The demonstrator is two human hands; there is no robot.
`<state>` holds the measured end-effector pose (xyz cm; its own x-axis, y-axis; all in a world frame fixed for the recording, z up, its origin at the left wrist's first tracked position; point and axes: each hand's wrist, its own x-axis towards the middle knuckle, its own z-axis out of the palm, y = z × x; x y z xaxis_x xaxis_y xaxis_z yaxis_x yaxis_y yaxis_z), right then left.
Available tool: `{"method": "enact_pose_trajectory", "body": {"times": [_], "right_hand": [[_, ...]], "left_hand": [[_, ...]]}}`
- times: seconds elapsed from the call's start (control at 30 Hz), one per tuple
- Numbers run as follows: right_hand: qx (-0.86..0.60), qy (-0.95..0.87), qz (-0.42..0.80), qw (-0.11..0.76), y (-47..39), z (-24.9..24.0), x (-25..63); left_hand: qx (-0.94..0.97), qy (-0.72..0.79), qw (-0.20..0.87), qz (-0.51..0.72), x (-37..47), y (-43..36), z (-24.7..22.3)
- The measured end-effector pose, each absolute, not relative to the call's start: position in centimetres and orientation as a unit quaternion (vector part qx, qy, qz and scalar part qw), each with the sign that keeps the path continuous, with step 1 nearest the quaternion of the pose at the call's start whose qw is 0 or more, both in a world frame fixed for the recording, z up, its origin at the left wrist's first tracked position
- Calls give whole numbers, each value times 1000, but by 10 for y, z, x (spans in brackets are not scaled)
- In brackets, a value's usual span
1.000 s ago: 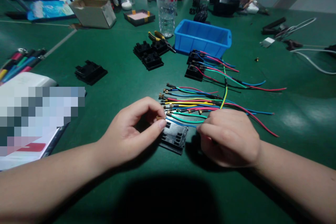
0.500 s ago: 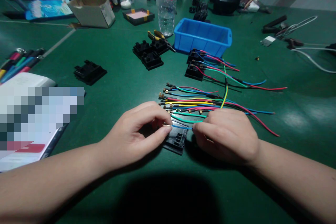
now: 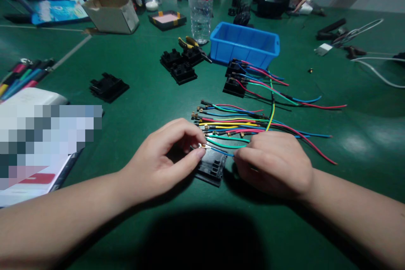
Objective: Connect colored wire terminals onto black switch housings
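A blue wire (image 3: pixel 221 151) with a small metal terminal on its left end is stretched between my two hands. My left hand (image 3: pixel 172 154) pinches the terminal between thumb and forefinger. My right hand (image 3: pixel 274 162) is closed on the wire's other part, its fingertips mostly hidden from view. Below the wire a black plastic housing (image 3: pixel 209 166) with a row of slots lies flat on the table, partly covered by my left thumb. Just beyond my hands lies a bundle of coloured wires (image 3: pixel 234 123) with brass-coloured terminals at their left ends.
Behind the wires stands a blue bin (image 3: pixel 243 44), with wired black housings (image 3: pixel 234 87) before it. Other black housings (image 3: pixel 182 72) lie near yellow-handled pliers (image 3: pixel 189 43), and one housing (image 3: pixel 109 87) sits left. A water bottle (image 3: pixel 201 12) and a cardboard box (image 3: pixel 112 17) stand farther back. A person sits opposite.
The terminal end of the blue wire has risen slightly in my left fingers, so the wire now slopes down toward my right hand. My right hand has barely moved.
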<state>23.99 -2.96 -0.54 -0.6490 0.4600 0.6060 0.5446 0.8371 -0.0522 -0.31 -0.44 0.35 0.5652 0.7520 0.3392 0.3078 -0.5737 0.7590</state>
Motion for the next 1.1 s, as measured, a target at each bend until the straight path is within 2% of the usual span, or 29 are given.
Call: {"method": "enact_pose_trajectory", "body": {"times": [0.6,1.1], "right_hand": [[-281,-907,-72,306,-28,-7,240],[-294,-906,-67,296,-29,-7,239]], "left_hand": [[788,360,351,356,-4,-6,4],[815,366,333,303,-1,-5,7]]}}
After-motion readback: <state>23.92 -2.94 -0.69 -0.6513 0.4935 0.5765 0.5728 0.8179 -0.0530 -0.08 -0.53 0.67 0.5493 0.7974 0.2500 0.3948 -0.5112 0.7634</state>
